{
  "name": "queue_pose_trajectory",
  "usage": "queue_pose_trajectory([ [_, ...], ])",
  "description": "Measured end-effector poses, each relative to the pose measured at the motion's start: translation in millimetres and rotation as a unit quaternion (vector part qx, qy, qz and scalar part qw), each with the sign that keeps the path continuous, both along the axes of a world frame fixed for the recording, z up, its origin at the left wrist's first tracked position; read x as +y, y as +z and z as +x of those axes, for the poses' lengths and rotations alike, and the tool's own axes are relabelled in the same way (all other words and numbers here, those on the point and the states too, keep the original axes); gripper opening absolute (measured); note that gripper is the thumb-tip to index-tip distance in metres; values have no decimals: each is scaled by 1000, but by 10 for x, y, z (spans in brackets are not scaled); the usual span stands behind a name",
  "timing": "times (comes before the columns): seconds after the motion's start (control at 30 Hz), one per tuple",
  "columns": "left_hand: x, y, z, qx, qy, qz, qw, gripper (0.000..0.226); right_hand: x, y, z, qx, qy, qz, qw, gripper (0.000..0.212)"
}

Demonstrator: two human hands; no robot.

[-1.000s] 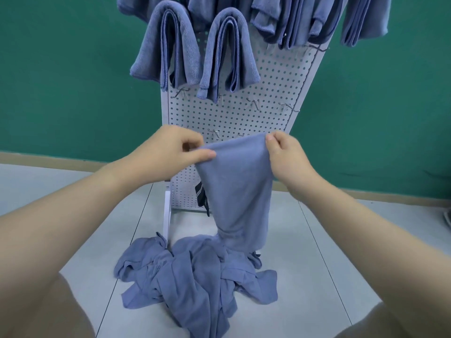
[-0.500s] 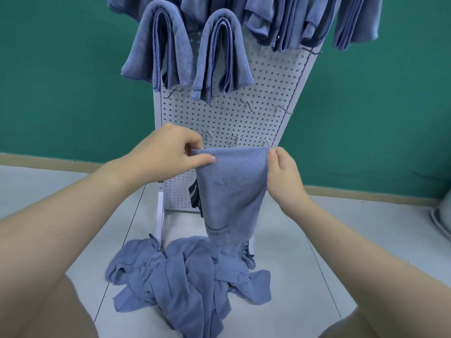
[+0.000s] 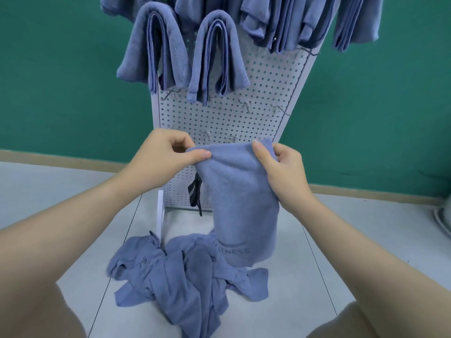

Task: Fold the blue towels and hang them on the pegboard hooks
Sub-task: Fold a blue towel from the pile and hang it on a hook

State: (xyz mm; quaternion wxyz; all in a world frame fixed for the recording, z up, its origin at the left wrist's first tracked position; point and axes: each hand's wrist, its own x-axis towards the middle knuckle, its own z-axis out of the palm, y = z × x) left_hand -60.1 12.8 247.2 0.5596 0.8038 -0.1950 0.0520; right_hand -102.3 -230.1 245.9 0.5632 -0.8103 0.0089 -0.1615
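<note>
A folded blue towel (image 3: 241, 198) hangs in the air in front of the white pegboard (image 3: 263, 98), its lower end with grey lettering just above the floor pile. My left hand (image 3: 166, 157) pinches its top left corner between thumb and fingers. My right hand (image 3: 280, 167) grips the top right edge, thumb on the front of the cloth. More loose blue towels (image 3: 175, 272) lie crumpled on the floor below. Several folded towels (image 3: 217, 57) hang over hooks on the upper board. Bare wire hooks (image 3: 244, 104) stick out in the rows beneath them.
The pegboard stands on a white foot (image 3: 160, 211) on the pale tiled floor, against a green wall (image 3: 61, 81). A black tag (image 3: 195, 193) dangles from the held towel's left side. A grey object's rim (image 3: 443, 215) shows at the far right edge.
The held towel has risen off the pile, so its lettered lower end now hangs free. My right hand has shifted its grip, with the thumb now over the front of the top edge.
</note>
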Motion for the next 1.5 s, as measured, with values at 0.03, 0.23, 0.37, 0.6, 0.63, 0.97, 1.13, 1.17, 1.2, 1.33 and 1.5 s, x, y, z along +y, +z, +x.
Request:
queue_pose_trajectory([
  [0.03,-20,10,-2,-1,12,-21,1000,32,-12,-14,9,33,22,50,998,68],
  [0.23,-22,86,-9,-2,-40,-56,998,37,-41,-36,29,62,60,156,984,62],
  [0.37,11,95,73,5,-67,-57,996,35,57,24,71,15,43,126,991,80],
  [0.6,-161,-238,74,233,-149,-169,946,58,224,74,68,-8,40,147,988,69],
  [0.63,-202,-268,50,243,-137,-178,944,44,243,71,61,-4,45,153,987,71],
  [0.97,-165,-288,36,129,39,-131,982,18,305,-2,-11,107,53,89,989,47],
  [1.13,-206,-377,8,149,51,-105,982,22,321,-46,16,98,34,83,991,45],
  [1.17,-209,-370,18,142,63,-112,982,21,323,-60,28,92,31,81,992,45],
  [1.2,-208,-363,38,136,73,-117,981,19,332,-64,35,83,31,81,993,49],
  [1.33,-217,-299,57,120,97,-130,979,21,376,-87,65,65,46,47,996,82],
  [1.5,-294,-268,37,107,112,-148,977,26,437,-126,50,49,33,50,997,64],
])
